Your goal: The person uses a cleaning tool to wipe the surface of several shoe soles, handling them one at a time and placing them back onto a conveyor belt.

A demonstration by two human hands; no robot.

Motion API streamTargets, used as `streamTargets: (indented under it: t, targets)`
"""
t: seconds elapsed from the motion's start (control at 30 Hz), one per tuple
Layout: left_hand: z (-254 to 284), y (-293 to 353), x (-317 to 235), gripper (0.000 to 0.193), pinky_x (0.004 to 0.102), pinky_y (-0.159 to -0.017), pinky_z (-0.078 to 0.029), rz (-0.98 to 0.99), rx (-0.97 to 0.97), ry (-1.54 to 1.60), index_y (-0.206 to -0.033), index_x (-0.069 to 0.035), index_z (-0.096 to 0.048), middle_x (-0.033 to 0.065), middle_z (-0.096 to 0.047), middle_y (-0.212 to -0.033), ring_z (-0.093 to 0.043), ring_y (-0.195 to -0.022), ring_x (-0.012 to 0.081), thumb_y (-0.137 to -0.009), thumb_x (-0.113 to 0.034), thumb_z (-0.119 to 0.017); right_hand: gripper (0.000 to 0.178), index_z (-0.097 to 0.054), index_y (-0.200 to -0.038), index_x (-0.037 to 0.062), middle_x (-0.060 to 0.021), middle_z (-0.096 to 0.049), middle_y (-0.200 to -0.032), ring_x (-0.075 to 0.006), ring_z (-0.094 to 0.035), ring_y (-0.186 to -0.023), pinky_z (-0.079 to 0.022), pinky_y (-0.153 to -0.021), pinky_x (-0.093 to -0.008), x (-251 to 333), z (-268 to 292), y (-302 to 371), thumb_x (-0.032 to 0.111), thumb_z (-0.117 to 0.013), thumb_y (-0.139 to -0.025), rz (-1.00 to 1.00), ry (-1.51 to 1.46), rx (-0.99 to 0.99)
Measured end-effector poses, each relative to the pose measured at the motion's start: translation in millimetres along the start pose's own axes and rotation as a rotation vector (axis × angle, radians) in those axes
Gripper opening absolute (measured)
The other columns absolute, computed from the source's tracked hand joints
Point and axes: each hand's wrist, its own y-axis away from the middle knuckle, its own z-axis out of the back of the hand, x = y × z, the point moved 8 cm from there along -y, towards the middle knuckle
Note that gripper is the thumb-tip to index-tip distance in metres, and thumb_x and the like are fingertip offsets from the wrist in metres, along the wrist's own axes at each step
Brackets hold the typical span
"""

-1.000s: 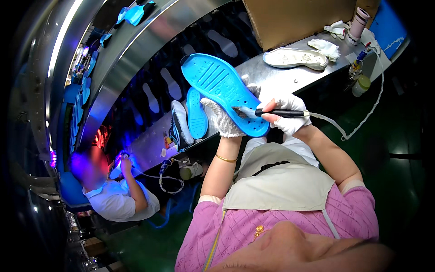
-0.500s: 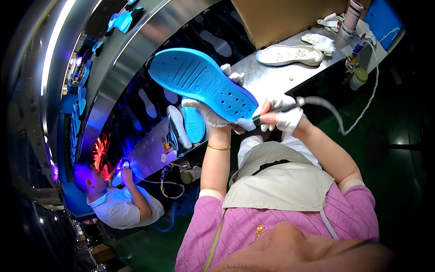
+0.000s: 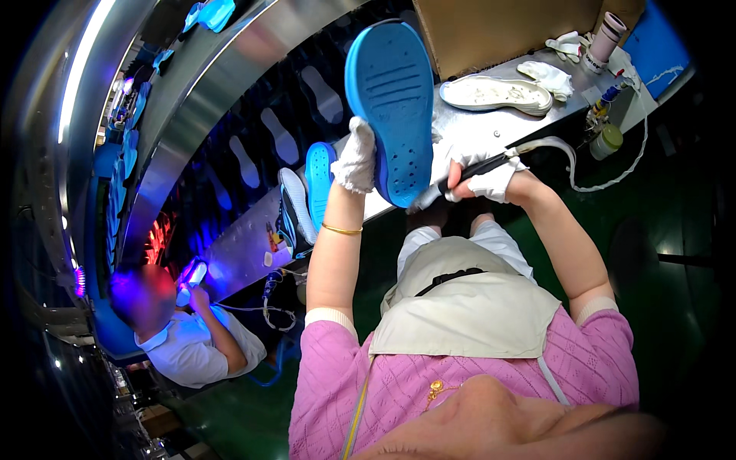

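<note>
My white-gloved left hand (image 3: 356, 157) grasps the long blue moulded shoe sole (image 3: 391, 100) by its side, raised at the grey metal bench (image 3: 510, 124), most fingers hidden behind; my white-gloved right hand (image 3: 487, 180) clasps a black-handled brush (image 3: 484, 165) near the sole's lower end. I'd expect the sole to be light, bendy and slick where wet, so best held by its sidewalls

A long brushed-silver metal surface (image 3: 540, 121) runs diagonally above a glossy dark green floor (image 3: 224, 420). Beyond it sweeps a broad grey metal rail (image 3: 227, 75); farther left glows a narrow white light strip (image 3: 77, 73). A brown cardboard panel (image 3: 506, 38) stands behind the surface, near blue panelling (image 3: 656, 50).
</note>
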Motion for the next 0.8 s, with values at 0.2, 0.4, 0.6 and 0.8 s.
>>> streamTargets:
  t: [0.2,0.4,0.6,0.8]
  targets:
    - [21.1,-15.4,21.2,0.088,0.0376,-0.078,-0.059,0.338,-0.142,-0.048,-0.134,-0.004,-0.050,0.0177,-0.066,-0.111,-0.069,-0.090,0.0276,-0.080,-0.073,-0.054,0.011,-0.065,-0.083,0.0075,-0.0043,-0.064,-0.093,-0.0128,-0.062,-0.082,-0.052,-0.072,-0.0266,12.5,-6.4,-9.9,0.000,-0.069,-0.076,0.183,0.485,-0.036]
    - [38.1,-20.5,30.9,0.085,0.0394,-0.089,-0.054,0.471,-0.272,-0.224,-0.142,-0.009,-0.045,0.0182,-0.058,-0.127,-0.061,-0.106,0.0276,-0.084,-0.070,-0.054,0.010,-0.061,-0.085,0.0065,-0.0044,-0.062,-0.093,-0.0145,-0.060,-0.072,-0.050,-0.062,-0.0264,5.6,7.7,-20.4,-0.002,-0.064,-0.080,0.039,0.145,-0.074]
    - [38.6,-21.1,37.1,0.086,0.0411,-0.093,-0.051,0.526,-0.236,-0.244,-0.144,-0.010,-0.043,0.0173,-0.054,-0.133,-0.059,-0.110,0.0288,-0.084,-0.071,-0.053,0.010,-0.067,-0.079,0.0118,-0.0007,-0.065,-0.088,-0.0163,-0.061,-0.088,-0.047,-0.084,-0.0309,-1.8,21.0,-23.8,0.005,-0.070,-0.072,-0.102,0.425,-0.075]
    - [44.3,-22.1,41.3,0.080,0.0398,-0.085,-0.056,0.501,-0.228,-0.136,-0.140,-0.008,-0.047,0.0158,-0.061,-0.122,-0.064,-0.102,0.0278,-0.087,-0.068,-0.052,0.008,-0.065,-0.078,0.0120,-0.0006,-0.065,-0.086,-0.0155,-0.061,-0.087,-0.046,-0.083,-0.0295,16.2,36.0,-32.6,0.008,-0.069,-0.073,0.026,0.476,-0.117]
